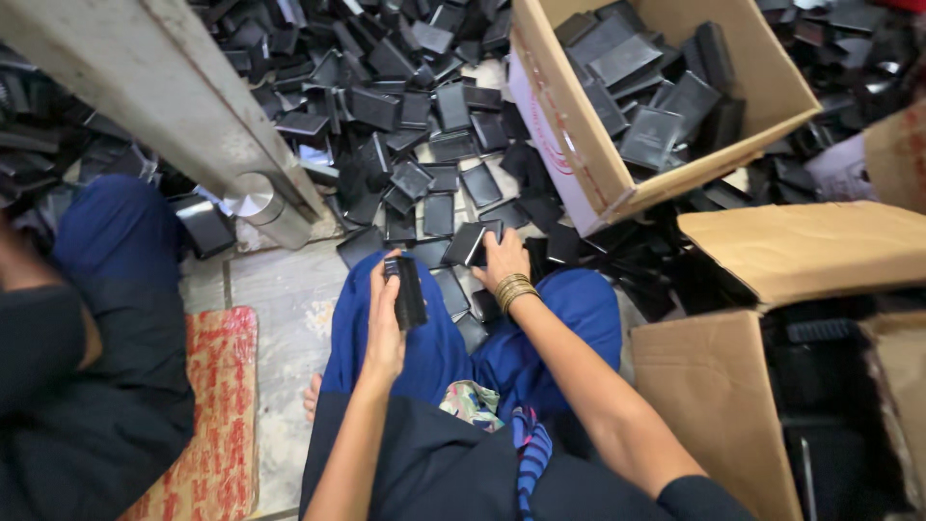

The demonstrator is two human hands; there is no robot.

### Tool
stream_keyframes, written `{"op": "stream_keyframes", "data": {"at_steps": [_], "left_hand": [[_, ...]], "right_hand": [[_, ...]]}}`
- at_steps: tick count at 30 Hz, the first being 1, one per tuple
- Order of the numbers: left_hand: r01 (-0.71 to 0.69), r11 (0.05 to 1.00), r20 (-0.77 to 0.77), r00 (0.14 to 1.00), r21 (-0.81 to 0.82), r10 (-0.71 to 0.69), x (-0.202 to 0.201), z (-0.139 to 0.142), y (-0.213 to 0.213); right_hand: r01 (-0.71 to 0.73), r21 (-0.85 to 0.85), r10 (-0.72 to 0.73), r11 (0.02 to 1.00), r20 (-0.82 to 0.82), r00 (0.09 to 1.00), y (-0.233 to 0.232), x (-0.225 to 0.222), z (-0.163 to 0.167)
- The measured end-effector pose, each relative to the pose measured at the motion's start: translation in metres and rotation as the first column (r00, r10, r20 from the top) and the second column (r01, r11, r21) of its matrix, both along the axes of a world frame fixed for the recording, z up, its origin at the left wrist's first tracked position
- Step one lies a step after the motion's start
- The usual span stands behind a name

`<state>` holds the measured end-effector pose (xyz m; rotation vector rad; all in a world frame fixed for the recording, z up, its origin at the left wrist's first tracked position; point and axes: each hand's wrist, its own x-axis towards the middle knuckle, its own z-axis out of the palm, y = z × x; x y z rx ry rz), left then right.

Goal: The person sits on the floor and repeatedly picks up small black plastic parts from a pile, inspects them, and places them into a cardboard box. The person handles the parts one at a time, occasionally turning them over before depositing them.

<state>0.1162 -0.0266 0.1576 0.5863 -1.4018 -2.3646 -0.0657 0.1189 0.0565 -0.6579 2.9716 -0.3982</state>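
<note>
The left hand [386,314], raised upright over the lap, grips a stack of black plastic cases [407,289]. The right hand [502,260] reaches forward, fingers closed on another black case [467,243] at the floor pile's [415,125] near edge.

The left hand [386,318] holds a black rectangular case [408,291] upright over the lap. The right hand [502,260], gold bangles [513,290] at its wrist, grips another black case [467,244] at the edge of the heap of black cases [405,106] on the floor [289,289]. An open cardboard box [666,96] beyond holds more cases.
</note>
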Motion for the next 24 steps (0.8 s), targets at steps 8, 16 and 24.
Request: {"op": "stream_keyframes", "data": {"at_steps": [8, 16, 24], "left_hand": [[0.121, 0.991, 0.123, 0.984, 0.054, -0.127, 0.009, 0.006, 0.041], [0.078, 0.996, 0.117, 0.990, 0.042, -0.083, 0.002, -0.032, 0.042], [-0.077, 0.990, 0.063, 0.996, 0.121, 0.070, -0.005, -0.062, 0.050]], "right_hand": [[0.048, 0.007, -0.047, 0.999, -0.082, 0.996, -0.007, -0.016, 0.001], [0.092, -0.577, -0.058, 0.811, 0.077, 0.995, 0.019, -0.039, -0.019], [0.051, -0.878, -0.059, 0.475, 0.026, 0.998, 0.045, -0.026, -0.001]]}}
